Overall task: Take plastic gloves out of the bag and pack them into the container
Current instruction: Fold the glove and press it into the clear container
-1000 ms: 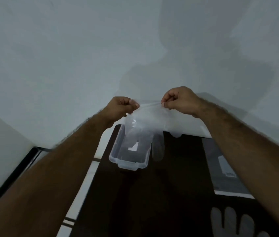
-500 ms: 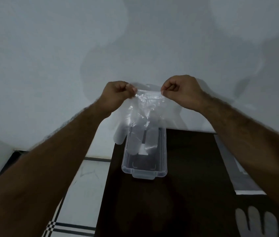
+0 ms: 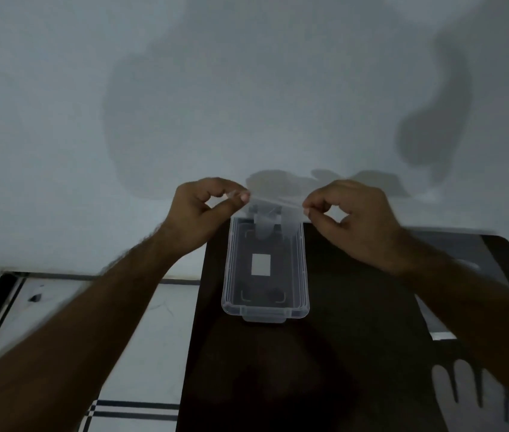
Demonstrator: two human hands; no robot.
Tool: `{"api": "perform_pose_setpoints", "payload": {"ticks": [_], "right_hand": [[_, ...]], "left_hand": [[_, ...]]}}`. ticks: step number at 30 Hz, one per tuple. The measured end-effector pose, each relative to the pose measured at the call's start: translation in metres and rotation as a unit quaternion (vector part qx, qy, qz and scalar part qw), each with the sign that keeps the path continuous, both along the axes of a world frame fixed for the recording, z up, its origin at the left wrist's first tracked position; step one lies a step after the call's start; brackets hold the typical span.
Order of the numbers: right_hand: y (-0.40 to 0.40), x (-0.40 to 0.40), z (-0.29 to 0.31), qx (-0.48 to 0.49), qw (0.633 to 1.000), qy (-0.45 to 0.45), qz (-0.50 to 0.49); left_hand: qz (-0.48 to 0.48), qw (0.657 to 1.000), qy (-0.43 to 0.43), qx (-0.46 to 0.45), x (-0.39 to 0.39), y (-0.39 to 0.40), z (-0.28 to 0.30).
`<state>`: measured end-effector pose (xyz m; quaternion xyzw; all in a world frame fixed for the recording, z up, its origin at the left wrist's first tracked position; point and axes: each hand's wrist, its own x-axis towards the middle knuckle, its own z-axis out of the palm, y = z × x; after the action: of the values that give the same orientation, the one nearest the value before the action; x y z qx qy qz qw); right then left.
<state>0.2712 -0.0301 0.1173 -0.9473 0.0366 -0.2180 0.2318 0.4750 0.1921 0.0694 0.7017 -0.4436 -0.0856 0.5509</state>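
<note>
Your left hand [image 3: 203,210] and right hand [image 3: 345,213] each pinch the glove [image 3: 273,210] taut above the container's [image 3: 265,310] far end; lower it evenly (fingers first), keeping it inside the walls.

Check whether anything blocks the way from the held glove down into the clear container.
Nothing visible does. The glove, pinched by the left hand and right hand, hangs over the far end of the container, which is open-topped.
</note>
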Motion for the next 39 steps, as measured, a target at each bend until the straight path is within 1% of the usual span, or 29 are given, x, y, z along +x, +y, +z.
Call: {"api": "perform_pose_setpoints", "payload": {"ticks": [4,6,9,11,14,16,20,24,26,29,31,33,36,39], "right_hand": [[-0.001,-0.002,-0.036,-0.004,0.999,0.032,0.008],[0.0,-0.005,-0.056,-0.004,0.999,0.051,0.012],[0.002,-0.013,-0.086,-0.028,0.993,0.095,0.071],[0.007,-0.018,-0.103,-0.031,0.986,0.142,0.081],[0.015,-0.018,-0.124,-0.044,0.979,0.184,0.078],[0.019,-0.015,-0.135,-0.065,0.975,0.2,0.071],[0.03,-0.009,-0.152,-0.123,0.957,0.258,0.051],[0.041,-0.002,-0.16,-0.181,0.927,0.323,0.059],[0.045,0.0,-0.163,-0.203,0.905,0.368,0.07],[0.052,0.003,-0.168,-0.213,0.882,0.412,0.078],[0.055,0.005,-0.171,-0.204,0.879,0.424,0.075],[0.056,0.007,-0.172,-0.203,0.875,0.434,0.075],[0.055,0.013,-0.168,-0.22,0.855,0.461,0.091],[0.053,0.021,-0.162,-0.214,0.834,0.498,0.104]], "left_hand": [[-0.005,0.999,-0.013,0.029,-0.009,0.005,-0.031],[-0.02,0.998,-0.038,0.047,-0.013,0.008,-0.047],[-0.042,0.992,-0.076,0.087,-0.017,0.014,-0.072],[-0.05,0.988,-0.093,0.11,-0.019,0.017,-0.088],[-0.069,0.978,-0.127,0.153,-0.019,0.019,-0.112],[-0.087,0.963,-0.161,0.197,-0.017,0.017,-0.125],[-0.131,0.915,-0.257,0.281,-0.017,0.014,-0.145],[-0.159,0.879,-0.272,0.358,-0.016,0.005,-0.155],[-0.182,0.846,-0.291,0.409,-0.017,-0.002,-0.155],[-0.228,0.78,-0.342,0.472,-0.018,-0.011,-0.152],[-0.248,0.75,-0.358,0.498,-0.018,-0.016,-0.152],[-0.257,0.732,-0.372,0.51,-0.019,-0.02,-0.151],[-0.269,0.703,-0.392,0.529,-0.021,-0.026,-0.149],[-0.286,0.679,-0.395,0.549,-0.019,-0.032,-0.153]]}}
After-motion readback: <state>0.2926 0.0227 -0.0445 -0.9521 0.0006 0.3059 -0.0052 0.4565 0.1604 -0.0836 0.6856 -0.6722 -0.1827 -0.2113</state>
